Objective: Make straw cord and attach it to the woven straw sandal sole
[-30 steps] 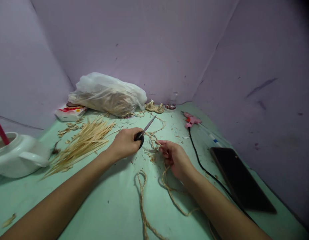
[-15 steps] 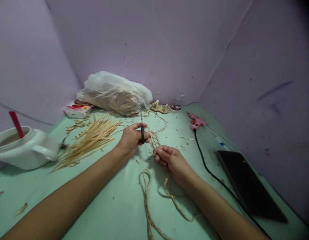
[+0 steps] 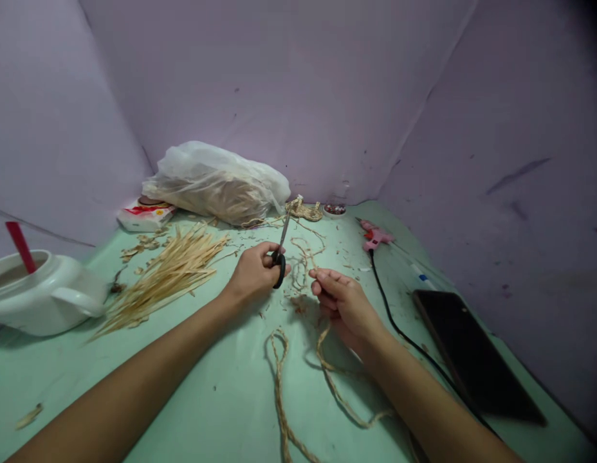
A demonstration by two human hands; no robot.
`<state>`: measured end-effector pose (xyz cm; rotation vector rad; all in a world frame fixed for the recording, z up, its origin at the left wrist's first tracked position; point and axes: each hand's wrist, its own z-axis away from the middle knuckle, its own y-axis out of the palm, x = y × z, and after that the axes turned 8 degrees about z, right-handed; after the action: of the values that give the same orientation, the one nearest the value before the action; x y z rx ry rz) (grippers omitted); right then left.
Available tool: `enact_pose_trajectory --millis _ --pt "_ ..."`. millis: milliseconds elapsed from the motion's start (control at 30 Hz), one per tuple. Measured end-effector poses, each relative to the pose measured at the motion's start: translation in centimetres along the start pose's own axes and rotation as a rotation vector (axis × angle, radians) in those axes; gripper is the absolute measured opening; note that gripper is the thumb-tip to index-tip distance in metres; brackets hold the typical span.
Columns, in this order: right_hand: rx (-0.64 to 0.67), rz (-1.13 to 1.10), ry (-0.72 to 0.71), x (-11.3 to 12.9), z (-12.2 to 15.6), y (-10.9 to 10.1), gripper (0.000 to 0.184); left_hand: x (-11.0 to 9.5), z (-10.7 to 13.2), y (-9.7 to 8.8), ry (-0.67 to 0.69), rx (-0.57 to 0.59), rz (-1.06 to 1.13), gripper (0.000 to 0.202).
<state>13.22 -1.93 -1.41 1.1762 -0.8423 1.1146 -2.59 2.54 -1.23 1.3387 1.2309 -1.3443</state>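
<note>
My left hand [image 3: 255,273] grips a pair of scissors [image 3: 282,247] by its black handles, with the blades pointing up and away from me. To its right, my right hand [image 3: 344,305] pinches a thin twisted fibre cord [image 3: 312,260] between thumb and fingertips. Loops of this cord lie on the table just beyond the fingers. A thicker braided rope [image 3: 280,386], ending in a loop, rests nearer to me. More rope [image 3: 334,386] curves beneath my right wrist.
Pale dry fibre strips [image 3: 173,270] lie left of my hands, beside a white pot [image 3: 62,296]. Behind are a plastic bag [image 3: 219,183], a woven piece [image 3: 305,211] and a bead dish [image 3: 334,211]. At right lie a pink glue gun [image 3: 376,236] and a dark tablet [image 3: 472,354].
The scissors have tilted to the right in my left hand, showing more of the handle loop. My right hand has moved slightly right and up, away from the left, keeping its pinch on the cord.
</note>
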Motion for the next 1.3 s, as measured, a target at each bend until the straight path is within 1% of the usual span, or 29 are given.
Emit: enact_pose_trajectory --millis 100,167,200,267,333,400,533,767,933,1067,1133,1167,1233,1300 --pt "-0.056 -0.029 -0.025 0.6 -0.5 -0.6 0.030 -0.2 0.5 -0.5 0.254 0.087 -0.428 0.036" --pt "-0.067 -0.013 -0.039 0.9 -0.5 -0.8 0.030 -0.3 0.9 -0.5 0.374 0.143 -0.660 0.039" --pt "-0.071 0.003 -0.046 0.9 -0.5 -0.8 0.029 -0.3 1.1 -0.5 0.411 0.169 -0.741 0.042" --pt "-0.078 0.043 -0.067 0.9 -0.4 -0.7 0.026 -0.4 1.4 -0.4 0.447 0.220 -0.842 0.046" --pt "-0.078 0.086 -0.096 0.7 -0.3 -0.6 0.023 -0.5 1.5 -0.3 0.449 0.247 -0.896 0.049" --pt "-0.075 0.123 -0.127 0.6 -0.3 -0.6 0.021 -0.5 1.6 -0.3 0.444 0.260 -0.923 0.052" --pt "-0.081 0.172 -0.158 0.6 -0.4 -0.7 0.019 -0.6 1.5 -0.3 0.441 0.251 -0.959 0.052" --pt "-0.116 0.254 -0.209 0.3 -0.8 -1.1 0.020 -0.7 1.4 -0.5 0.429 0.306 -0.924 0.037" --pt "-0.116 0.267 -0.212 0.1 -0.9 -1.2 0.019 -0.4 1.3 -0.7 0.441 0.311 -0.868 0.044" --pt "-0.119 0.263 -0.208 0.2 -1.0 -1.3 0.022 -0.2 1.2 -0.7 0.419 0.356 -0.812 0.038" --pt "-0.129 0.254 -0.202 0.3 -0.9 -1.2 0.022 -0.1 1.0 -0.6 0.399 0.351 -0.720 0.034" --pt "-0.130 0.247 -0.194 0.3 -0.9 -1.1 0.022 -0.1 0.9 -0.5 0.383 0.324 -0.639 0.032" --pt "-0.112 0.230 -0.176 0.3 -0.7 -0.9 0.021 -0.1 0.6 -0.3 0.307 0.227 -0.405 0.028" --pt "-0.064 0.228 -0.154 0.2 -0.4 -0.5 0.021 -0.5 0.5 0.0 0.171 0.122 -0.144 0.033"
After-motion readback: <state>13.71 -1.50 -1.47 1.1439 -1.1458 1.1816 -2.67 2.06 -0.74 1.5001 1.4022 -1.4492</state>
